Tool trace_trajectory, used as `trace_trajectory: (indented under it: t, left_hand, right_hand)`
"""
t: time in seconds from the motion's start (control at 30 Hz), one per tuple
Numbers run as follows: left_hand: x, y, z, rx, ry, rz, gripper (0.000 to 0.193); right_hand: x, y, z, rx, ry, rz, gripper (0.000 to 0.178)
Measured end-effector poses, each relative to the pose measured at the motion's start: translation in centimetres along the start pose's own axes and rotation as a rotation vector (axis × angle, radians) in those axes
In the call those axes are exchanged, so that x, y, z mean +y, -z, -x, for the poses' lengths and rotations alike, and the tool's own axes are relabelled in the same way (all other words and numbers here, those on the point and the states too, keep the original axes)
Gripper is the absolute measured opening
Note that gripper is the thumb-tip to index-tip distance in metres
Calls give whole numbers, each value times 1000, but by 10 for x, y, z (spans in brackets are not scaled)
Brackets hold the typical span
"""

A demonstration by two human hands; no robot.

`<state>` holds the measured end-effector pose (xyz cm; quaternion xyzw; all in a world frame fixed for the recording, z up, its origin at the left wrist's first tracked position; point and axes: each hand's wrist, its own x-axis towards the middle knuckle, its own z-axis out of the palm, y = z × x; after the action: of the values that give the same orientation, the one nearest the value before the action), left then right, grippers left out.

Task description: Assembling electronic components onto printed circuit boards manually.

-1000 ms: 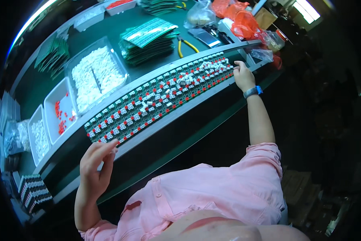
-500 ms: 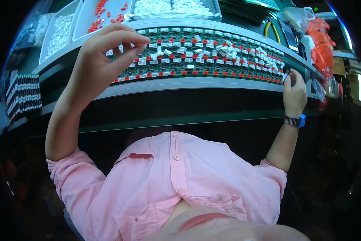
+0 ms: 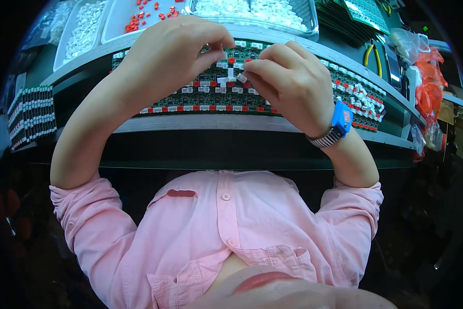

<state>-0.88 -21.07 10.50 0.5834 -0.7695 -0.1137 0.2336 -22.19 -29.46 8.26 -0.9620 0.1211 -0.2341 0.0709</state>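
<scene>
A long row of green circuit boards point(image 3: 185, 99), lined with red and white connectors, lies in a metal-edged rail. Over its left part my left hand point(image 3: 182, 49) hovers with thumb and forefinger pinched together; whatever sits between the tips is too small to make out. Close by on the right, my right hand point(image 3: 298, 85) is closed, fingertips pinched just above the boards. A loose white connector point(image 3: 242, 78) shows right beside those fingertips, but I cannot tell if they grip it. More white connectors point(image 3: 365, 98) lie heaped on the boards at the right.
Behind the rail point(image 3: 164, 122) stand a tray of red connectors point(image 3: 118, 32), a narrow bin point(image 3: 61, 57) and a clear tray point(image 3: 293, 34) of white parts. Stacked boards point(image 3: 33, 116) stand at the left. Yellow-handled pliers point(image 3: 379, 62) and orange bags point(image 3: 430, 77) lie right.
My right hand has come from the far right end of the boards to the middle, beside my left hand. The left hand has shifted a little to the right.
</scene>
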Motion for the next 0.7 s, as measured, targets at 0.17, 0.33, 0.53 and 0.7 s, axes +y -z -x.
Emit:
trace_trajectory:
  t: [0.17, 0.33, 0.53, 0.7]
  left_hand:
    - [-3, -2, -2, -37, 10, -97, 14]
    - [-5, 0, -5, -62, -97, -159, 14]
    - [-6, 3, -3, -63, -194, -118, 13]
    - [-8, 6, 0, -64, -217, -58, 14]
  right_hand:
    - [-2, 8, 2, 8, -167, -279, 13]
    - [-1, 9, 4, 96, -346, -654, 14]
    - [13, 20, 2, 120, -283, -717, 16]
    - [10, 21, -4, 52, -370, -696, 17]
